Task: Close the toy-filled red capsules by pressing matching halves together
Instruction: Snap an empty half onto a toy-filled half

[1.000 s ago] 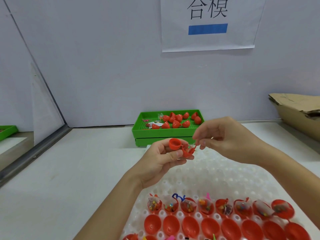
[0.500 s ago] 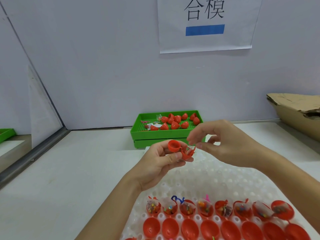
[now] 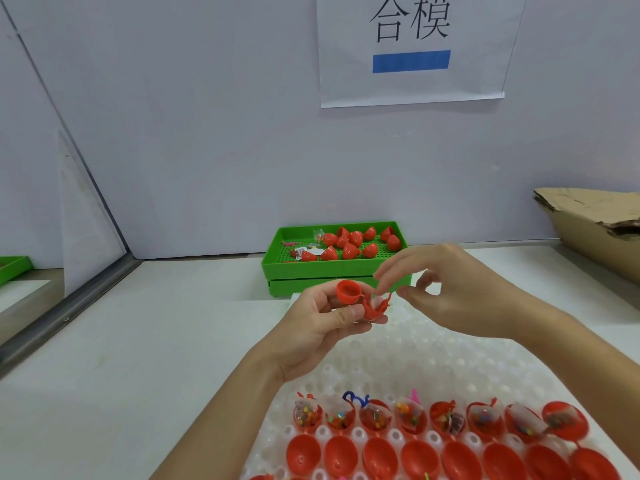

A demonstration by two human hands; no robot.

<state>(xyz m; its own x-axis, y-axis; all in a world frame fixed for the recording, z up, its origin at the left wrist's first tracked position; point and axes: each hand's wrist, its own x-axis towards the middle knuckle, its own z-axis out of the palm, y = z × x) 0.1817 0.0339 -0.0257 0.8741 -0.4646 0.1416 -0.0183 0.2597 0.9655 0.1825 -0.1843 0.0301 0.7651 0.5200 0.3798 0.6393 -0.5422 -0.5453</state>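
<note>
Held above the far end of the white tray (image 3: pixel 408 362) by the left hand (image 3: pixel 322 327): 1 open capsule (image 3: pixel 363 301), both halves joined by a hinge, empty half toward the left, filled half toward the right with a clear toy packet poking up. Left thumb and fingers curled round the filled half. Right hand (image 3: pixel 460 292) just right of the capsule, forefinger (image 3: pixel 384 277) touching or nearly touching the packet top, thumb and forefinger apart, pinching nothing plainly visible; other fingers loosely bent.

Risks, as judgement: packet or toy stem sticking above the rim likely to get trapped in the seam, leaving the halves unlatched or tearing the film. Hinge strained if the empty half folds over off-line. Small, smooth shell held only at one half, so a hard press could squirt it out of the fingers onto the tray, knocking packets loose below.

Counts, largest first:
- 1 white tray.
- 1 green bin (image 3: pixel 337 268) beyond the tray's far edge, holding about 11 closed red capsules plus a few loose toy bits; exact number hard to tell.
- 8 filled halves (image 3: pixel 408 419) in a row near the tray's near end.
- 8 empty halves (image 3: pixel 381 457) in the row nearer still, more cut off at the frame edge.
</note>
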